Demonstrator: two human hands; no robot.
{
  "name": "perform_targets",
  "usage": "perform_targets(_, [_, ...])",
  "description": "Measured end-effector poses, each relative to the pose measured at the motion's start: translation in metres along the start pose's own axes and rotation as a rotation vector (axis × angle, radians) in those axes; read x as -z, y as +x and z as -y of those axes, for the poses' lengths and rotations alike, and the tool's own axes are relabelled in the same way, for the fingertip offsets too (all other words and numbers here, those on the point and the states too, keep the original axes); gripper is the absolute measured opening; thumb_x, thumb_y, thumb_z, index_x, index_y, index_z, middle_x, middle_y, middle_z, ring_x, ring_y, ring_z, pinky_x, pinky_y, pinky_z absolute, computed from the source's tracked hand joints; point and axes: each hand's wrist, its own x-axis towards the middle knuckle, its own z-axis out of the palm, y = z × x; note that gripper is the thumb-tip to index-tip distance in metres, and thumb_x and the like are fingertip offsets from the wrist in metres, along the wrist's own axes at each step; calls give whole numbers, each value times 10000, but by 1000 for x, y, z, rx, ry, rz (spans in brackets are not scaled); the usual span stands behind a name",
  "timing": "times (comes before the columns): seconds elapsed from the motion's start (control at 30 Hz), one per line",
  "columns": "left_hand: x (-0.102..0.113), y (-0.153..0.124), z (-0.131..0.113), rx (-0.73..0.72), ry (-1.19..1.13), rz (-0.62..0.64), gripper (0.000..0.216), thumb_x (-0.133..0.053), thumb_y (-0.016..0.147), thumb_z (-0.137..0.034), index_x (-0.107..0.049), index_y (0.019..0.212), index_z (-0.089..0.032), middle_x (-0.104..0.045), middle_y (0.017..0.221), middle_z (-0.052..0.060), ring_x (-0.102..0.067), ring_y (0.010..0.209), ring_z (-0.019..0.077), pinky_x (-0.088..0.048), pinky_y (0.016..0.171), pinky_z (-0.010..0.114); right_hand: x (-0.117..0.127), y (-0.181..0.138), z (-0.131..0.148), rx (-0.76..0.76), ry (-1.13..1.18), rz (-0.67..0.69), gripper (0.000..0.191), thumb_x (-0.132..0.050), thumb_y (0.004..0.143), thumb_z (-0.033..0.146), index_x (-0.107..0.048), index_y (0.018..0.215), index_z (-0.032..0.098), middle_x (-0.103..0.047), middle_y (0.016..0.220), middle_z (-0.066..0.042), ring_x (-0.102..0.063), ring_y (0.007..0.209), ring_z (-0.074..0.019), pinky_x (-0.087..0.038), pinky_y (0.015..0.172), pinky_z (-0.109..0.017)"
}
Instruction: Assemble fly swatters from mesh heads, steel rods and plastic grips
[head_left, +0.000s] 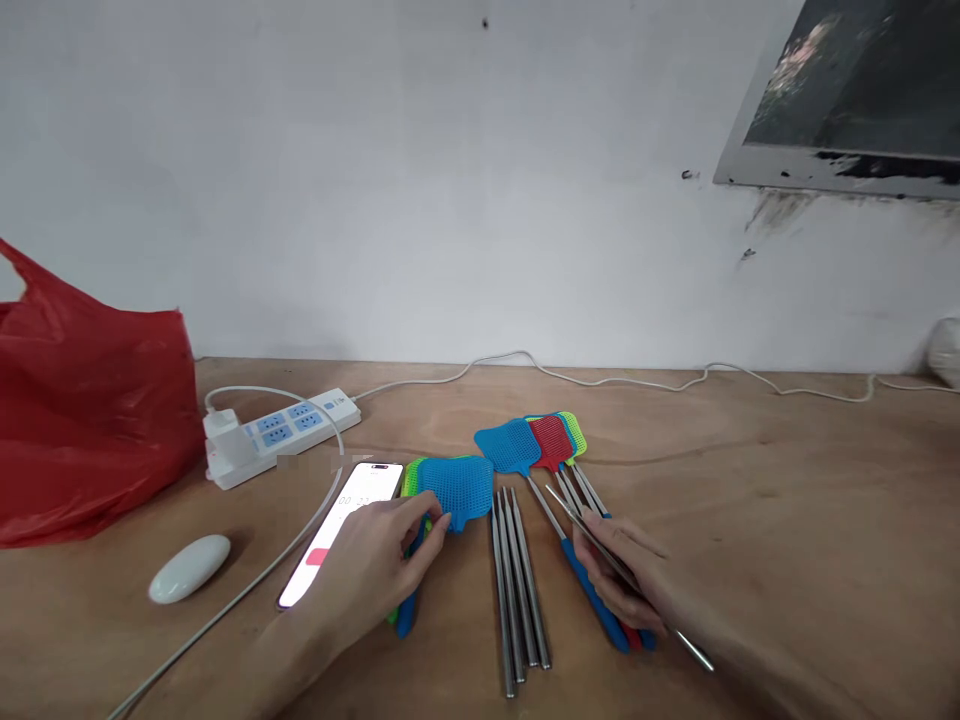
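My left hand [394, 545] pinches thumb and forefinger at the lower left edge of a blue fly swatter head [461, 485]. A yellow-green head [410, 478] shows beneath it, and blue and green handles [406, 615] stick out below the hand. In my right hand [619, 570] is a slim metal rod [690, 648], slanting from upper left to lower right. That hand is over the handles of several fly swatters with blue [510, 445], red [551, 440] and yellow-green heads. Between the hands lie several metal rods [517, 590] side by side.
Left of the hands are a lit phone [382, 480], a white cable [247, 590], a white mouse [189, 568] and a power strip [281, 435] with a plug. A red plastic bag [90, 420] stands far left. Another cord [600, 382] runs along the wall.
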Motion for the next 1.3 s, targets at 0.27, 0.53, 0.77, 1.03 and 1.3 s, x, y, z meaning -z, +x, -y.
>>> perform_targets(0.27, [0, 0, -4, -22, 2, 3, 336, -420, 1005, -396, -622, 791, -233, -430, 519, -54, -455, 465, 162, -243, 521, 270, -4, -5, 10, 63, -18, -180, 560, -685, 741, 705, -642, 598, 166, -332, 420, 88, -270, 382, -62, -151, 383, -204])
perform_targets(0.53, [2, 0, -6, -20, -47, 27, 338, -411, 1012, -394, -615, 797, -231, -437, 524, -49, -451, 469, 160, -242, 521, 273, -3, -5, 10, 53, 250, -140, 369, -835, 713, 504, -714, 817, 171, -628, 598, 4, -437, 437, -74, -286, 382, -169])
perform_targets(0.77, [10, -3, -19, -135, -293, 186, 360, -372, 1053, -379, -570, 797, -221, -539, 650, -28, -504, 583, 151, -324, 566, 258, -2, -1, 2, 75, 274, -1, 436, -672, 876, 541, -779, 975, 130, -770, 860, -147, -664, 685, -180, -470, 496, -215])
perform_targets(1.03, [4, -8, -23, -177, -383, 327, 238, -483, 1024, -368, -591, 868, -225, -581, 700, -34, -495, 565, 134, -324, 525, 248, -11, -1, 0, 108, 243, 57, 446, -684, 864, 563, -775, 1002, 149, -780, 954, -163, -706, 753, -205, -522, 576, -260])
perform_targets(1.3, [14, -5, -17, -200, -269, 238, 273, -357, 1065, -310, -541, 878, -235, -603, 728, -20, -571, 639, 173, -350, 596, 275, 0, 4, -16, 324, -164, -277, 369, -719, 838, 566, -718, 827, 198, -754, 727, -68, -652, 574, -181, -503, 530, -287])
